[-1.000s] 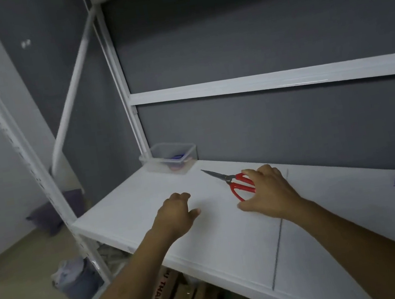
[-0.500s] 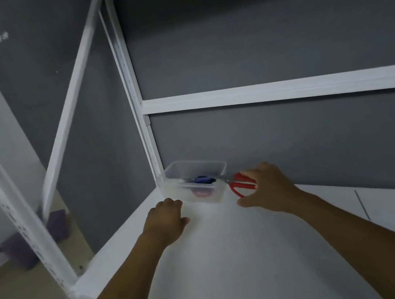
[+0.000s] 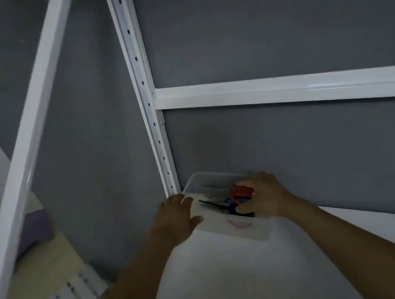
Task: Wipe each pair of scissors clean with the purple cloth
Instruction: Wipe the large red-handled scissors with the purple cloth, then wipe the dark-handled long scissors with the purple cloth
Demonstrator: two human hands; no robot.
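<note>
A clear plastic tub [image 3: 232, 229] stands on the white shelf in the back left corner. My right hand [image 3: 263, 195] is over the tub, fingers closed on the red-handled scissors [image 3: 242, 192], whose blades point left into the tub. Other scissors [image 3: 215, 204] with dark blades and a blue handle lie inside. My left hand [image 3: 176, 217] rests against the tub's left end with fingers apart. The purple cloth is out of view.
The white shelf board [image 3: 238, 285] runs toward me and to the right. A perforated white upright [image 3: 148, 105] stands just left of the tub, with a cross rail [image 3: 285, 89] on the grey wall. The floor drops away left of the shelf.
My right hand carried the red scissors left from the shelf board into the tub. My left hand moved to the tub's left end. The view swung left, losing the purple cloth.
</note>
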